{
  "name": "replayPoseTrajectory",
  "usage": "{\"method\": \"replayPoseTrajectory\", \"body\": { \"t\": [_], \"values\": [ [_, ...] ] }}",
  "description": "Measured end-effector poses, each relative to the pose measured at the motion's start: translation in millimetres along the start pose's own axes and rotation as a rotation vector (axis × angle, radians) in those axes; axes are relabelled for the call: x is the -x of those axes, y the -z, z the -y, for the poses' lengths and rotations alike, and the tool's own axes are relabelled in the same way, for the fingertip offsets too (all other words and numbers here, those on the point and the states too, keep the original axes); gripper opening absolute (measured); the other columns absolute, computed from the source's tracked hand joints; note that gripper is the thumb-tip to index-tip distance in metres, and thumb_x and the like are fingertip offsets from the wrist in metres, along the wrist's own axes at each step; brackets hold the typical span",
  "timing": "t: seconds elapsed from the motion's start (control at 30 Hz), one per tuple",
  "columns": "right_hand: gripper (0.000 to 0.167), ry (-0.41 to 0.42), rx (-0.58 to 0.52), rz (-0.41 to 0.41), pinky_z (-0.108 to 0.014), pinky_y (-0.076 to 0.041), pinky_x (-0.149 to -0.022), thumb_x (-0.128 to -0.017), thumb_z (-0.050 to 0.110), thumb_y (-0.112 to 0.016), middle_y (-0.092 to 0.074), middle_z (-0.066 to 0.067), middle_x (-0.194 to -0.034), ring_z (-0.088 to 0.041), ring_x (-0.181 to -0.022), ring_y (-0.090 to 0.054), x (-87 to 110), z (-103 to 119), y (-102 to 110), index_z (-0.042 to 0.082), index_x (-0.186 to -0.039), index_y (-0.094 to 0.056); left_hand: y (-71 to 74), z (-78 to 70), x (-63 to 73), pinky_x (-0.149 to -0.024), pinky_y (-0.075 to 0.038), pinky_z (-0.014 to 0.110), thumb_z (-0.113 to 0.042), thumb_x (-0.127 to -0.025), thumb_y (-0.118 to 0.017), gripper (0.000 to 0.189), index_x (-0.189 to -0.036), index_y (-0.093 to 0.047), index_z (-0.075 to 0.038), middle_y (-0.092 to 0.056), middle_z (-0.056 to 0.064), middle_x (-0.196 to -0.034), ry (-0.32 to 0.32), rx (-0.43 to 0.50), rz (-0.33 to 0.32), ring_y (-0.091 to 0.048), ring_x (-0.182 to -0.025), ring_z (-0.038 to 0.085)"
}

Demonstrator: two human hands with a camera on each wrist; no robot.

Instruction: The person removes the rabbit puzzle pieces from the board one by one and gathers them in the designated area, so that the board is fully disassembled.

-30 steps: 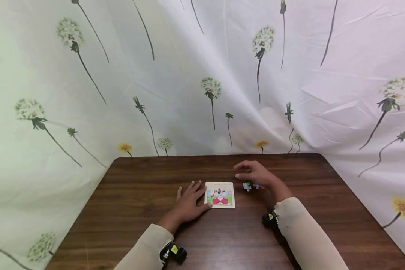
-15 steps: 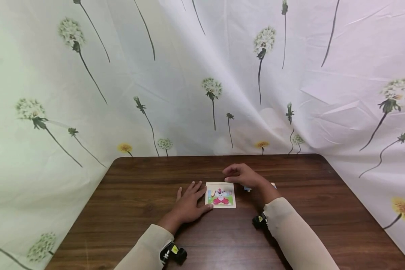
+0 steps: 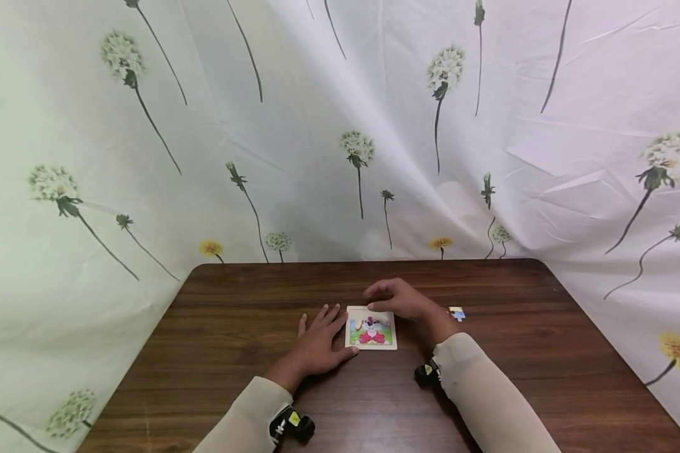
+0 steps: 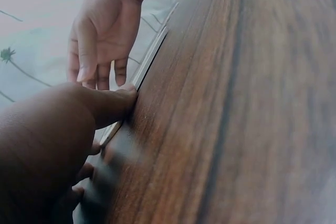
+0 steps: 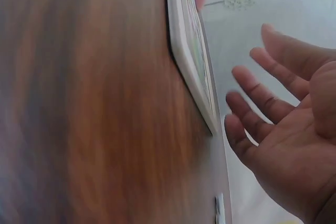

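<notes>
A small square jigsaw puzzle (image 3: 372,338) in a pale frame lies flat on the table, its picture a cartoon animal in red. Along its left side rests my left hand (image 3: 317,343), fingers spread, with the thumb at the near left corner. The left wrist view shows that thumb (image 4: 118,103) against the frame edge (image 4: 152,53). Over the puzzle's far right corner hovers my right hand (image 3: 403,301), its fingers loosely bent. Nothing shows between those fingers (image 5: 262,100) in the right wrist view, where they stand apart from the frame (image 5: 181,48).
Beyond my right forearm a loose jigsaw piece (image 3: 457,313) lies on the brown wooden table (image 3: 504,302); the forearm covers the area beside it. Behind the table's far edge hangs a white curtain (image 3: 294,157) printed with dandelions.
My right hand has moved left, from above the loose pieces to over the puzzle's far right corner. A piece at the right has come into view; others are now covered. My left hand stays put.
</notes>
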State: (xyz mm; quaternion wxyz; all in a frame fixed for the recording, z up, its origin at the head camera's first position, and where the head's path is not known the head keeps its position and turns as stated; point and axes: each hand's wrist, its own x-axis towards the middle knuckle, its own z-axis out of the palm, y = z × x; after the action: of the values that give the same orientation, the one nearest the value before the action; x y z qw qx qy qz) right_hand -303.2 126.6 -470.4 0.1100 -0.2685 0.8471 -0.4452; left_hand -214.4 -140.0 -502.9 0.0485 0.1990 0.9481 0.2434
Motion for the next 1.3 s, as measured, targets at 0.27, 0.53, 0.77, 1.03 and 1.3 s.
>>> {"method": "replayPoseTrajectory", "body": {
  "t": [0.27,0.53,0.77,1.03,1.3],
  "values": [
    [0.030,0.107,0.041,0.048,-0.051,-0.053,-0.114,-0.103,0.013,-0.077,-0.069,-0.019,-0.144,-0.035,-0.137,-0.063,-0.7,-5.2,-10.5,0.002,-0.131,-0.077,1.5,-1.6,0.0,-0.129,-0.007,0.080,-0.064,-0.100,-0.068,0.086,-0.168,-0.046,-0.017,-0.030,0.010,-0.181,0.010,-0.005,0.006,-0.021,-0.171,0.039],
    [0.029,0.119,0.063,0.100,-0.057,-0.046,-0.120,-0.100,0.014,-0.080,-0.067,-0.021,-0.147,-0.039,-0.141,-0.059,-3.6,-7.7,-20.8,0.005,-0.128,-0.079,0.7,-1.4,0.0,-0.129,-0.008,0.080,-0.065,-0.100,-0.068,0.085,-0.168,-0.047,-0.018,-0.032,0.011,-0.181,0.004,-0.008,-0.007,-0.022,-0.171,0.039],
    [0.029,0.108,0.132,0.119,-0.065,-0.038,-0.124,-0.097,0.015,-0.082,-0.062,-0.023,-0.152,-0.044,-0.147,-0.052,-2.2,-3.7,-25.3,0.008,-0.125,-0.080,1.4,-2.1,0.4,-0.128,-0.007,0.081,-0.064,-0.100,-0.069,0.084,-0.167,-0.049,-0.017,-0.033,0.012,-0.180,0.006,-0.008,0.000,-0.022,-0.170,0.040],
    [0.026,0.036,0.206,0.113,-0.080,-0.014,-0.124,-0.097,0.023,-0.084,-0.055,-0.012,-0.159,-0.044,-0.158,-0.033,-1.2,1.5,-29.5,0.020,-0.122,-0.082,3.7,-0.7,-2.3,-0.129,-0.008,0.080,-0.064,-0.100,-0.069,0.084,-0.167,-0.048,-0.018,-0.033,0.011,-0.180,-0.002,-0.022,-0.017,-0.022,-0.171,0.039],
    [0.022,0.048,0.231,0.123,-0.080,-0.016,-0.123,-0.099,0.025,-0.082,-0.054,-0.012,-0.159,-0.045,-0.157,-0.034,2.6,1.5,-33.5,0.020,-0.121,-0.083,1.2,-1.0,0.2,-0.128,-0.008,0.081,-0.064,-0.100,-0.069,0.084,-0.167,-0.048,-0.017,-0.033,0.011,-0.180,-0.003,-0.018,-0.006,-0.022,-0.170,0.040]
  ]
}}
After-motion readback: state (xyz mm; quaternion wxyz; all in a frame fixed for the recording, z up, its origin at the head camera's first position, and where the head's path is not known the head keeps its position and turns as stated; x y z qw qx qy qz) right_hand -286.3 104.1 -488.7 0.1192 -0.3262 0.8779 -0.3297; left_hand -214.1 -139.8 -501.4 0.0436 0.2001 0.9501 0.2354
